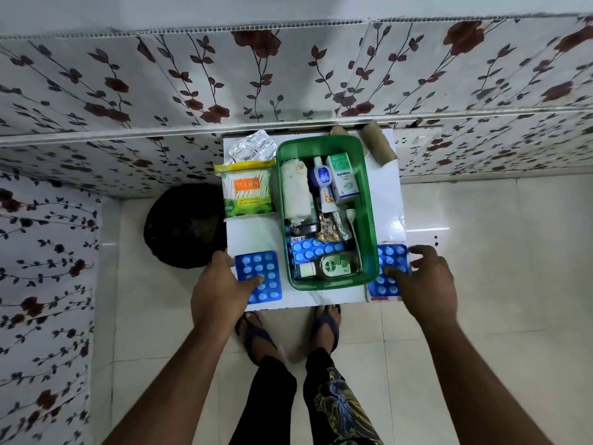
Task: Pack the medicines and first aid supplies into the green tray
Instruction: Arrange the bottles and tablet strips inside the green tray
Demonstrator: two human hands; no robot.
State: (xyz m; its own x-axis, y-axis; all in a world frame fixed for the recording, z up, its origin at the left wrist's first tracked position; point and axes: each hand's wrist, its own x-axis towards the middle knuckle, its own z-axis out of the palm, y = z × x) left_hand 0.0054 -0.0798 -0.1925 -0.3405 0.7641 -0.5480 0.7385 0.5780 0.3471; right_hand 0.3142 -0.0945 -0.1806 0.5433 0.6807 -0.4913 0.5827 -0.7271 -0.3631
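The green tray [370,213] stands on a small white table [253,232]. Inside it lie a gauze roll [295,191], a white and blue bottle [322,175], an Optibex box [343,179], a Dettol bottle [333,266], a blue pill strip [313,250] and some tubes. Left of the tray a blue blister pack [261,269] lies flat, and my left hand [221,287] rests its fingers on it. On the right, my right hand [423,281] touches another blue blister pack [390,261] with spread fingers. Neither pack is lifted.
A cotton swab packet [247,191] and a silver foil strip [253,147] lie left of the tray. Two brown bandage rolls [377,142] sit at the table's back right. A dark round bin [184,224] stands on the floor to the left. Floral walls enclose the back.
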